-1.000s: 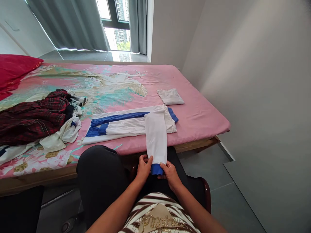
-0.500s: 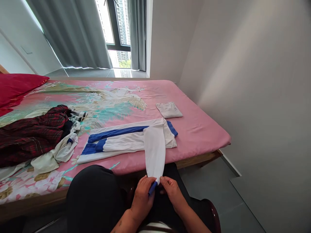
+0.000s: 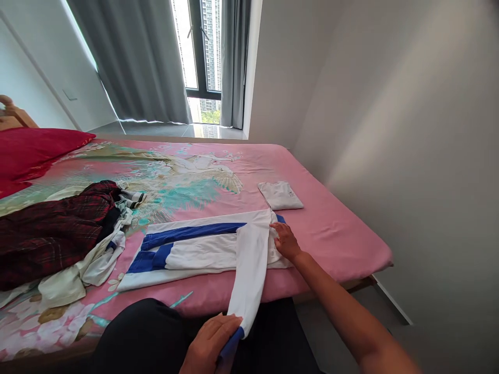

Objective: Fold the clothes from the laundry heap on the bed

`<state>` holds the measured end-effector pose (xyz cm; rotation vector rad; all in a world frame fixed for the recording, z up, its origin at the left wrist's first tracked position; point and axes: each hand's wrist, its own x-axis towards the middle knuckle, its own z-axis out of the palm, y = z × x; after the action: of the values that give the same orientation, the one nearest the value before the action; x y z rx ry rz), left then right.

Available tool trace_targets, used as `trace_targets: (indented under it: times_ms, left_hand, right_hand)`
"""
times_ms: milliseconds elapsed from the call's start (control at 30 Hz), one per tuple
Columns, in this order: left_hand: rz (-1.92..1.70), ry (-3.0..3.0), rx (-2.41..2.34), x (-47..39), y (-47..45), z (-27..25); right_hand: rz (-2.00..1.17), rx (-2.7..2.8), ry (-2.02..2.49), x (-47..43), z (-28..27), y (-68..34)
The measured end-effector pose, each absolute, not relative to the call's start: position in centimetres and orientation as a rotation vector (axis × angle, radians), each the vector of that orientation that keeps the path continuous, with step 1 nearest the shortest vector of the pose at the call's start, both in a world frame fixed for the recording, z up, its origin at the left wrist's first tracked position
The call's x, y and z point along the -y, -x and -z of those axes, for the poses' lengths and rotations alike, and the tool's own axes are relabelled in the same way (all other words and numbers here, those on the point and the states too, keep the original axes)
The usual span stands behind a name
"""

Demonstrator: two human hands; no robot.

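- One white-and-blue long-sleeved top (image 3: 202, 252) lies partly folded along the near side of the pink bedsheet (image 3: 331, 244), with its blue bands at the left and a blue edge, probably the collar, at the right.
- One white sleeve (image 3: 249, 275) crosses that top and hangs over the bed's near edge toward your lap.
- Your left hand (image 3: 213, 340) has its fingers closed on the blue cuff (image 3: 233, 341) at the sleeve's near end; your thumb is hidden.
- Your right hand (image 3: 286, 239) reaches to the sleeve's far end, fingertips at the fabric near the collar; you cannot tell from this view whether they pinch or only rest there.
- Expect the cloth to be light, soft and limp, neither fragile nor very slippery; it should crease easily and sag wherever you leave it unsupported.
- Good holds are likely the cuff and the shoulder end, so you can keep the sleeve flat between both hands.
- Nothing in view serves you as a container; the clothes lie straight on the bed.
- Far right of your top sits a folded white garment (image 3: 280, 195); at the left, a dark red plaid garment (image 3: 62, 218) lies heaped over crumpled white clothes (image 3: 64, 285).
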<state>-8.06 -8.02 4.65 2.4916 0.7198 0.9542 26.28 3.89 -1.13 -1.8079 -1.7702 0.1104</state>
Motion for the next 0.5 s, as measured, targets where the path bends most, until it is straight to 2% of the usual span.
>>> trace_targets:
  times_ms: [233,367,500]
  left_hand:
    - [-0.887,-2.644,-0.532,5.6,7.4,-8.9]
    - [-0.658,-2.541,-0.489,4.7,6.9,-11.8]
    - [-0.382,-2.217,-0.69,1.8,8.3,-15.6]
  right_hand:
    - [-0.048,2.17,1.765,-8.5,3.0,-27.2]
    - [-0.187,2.065,1.641,-9.5,3.9,-27.6]
    - [-0.347,1.861,1.635,-11.0,4.8,-28.5]
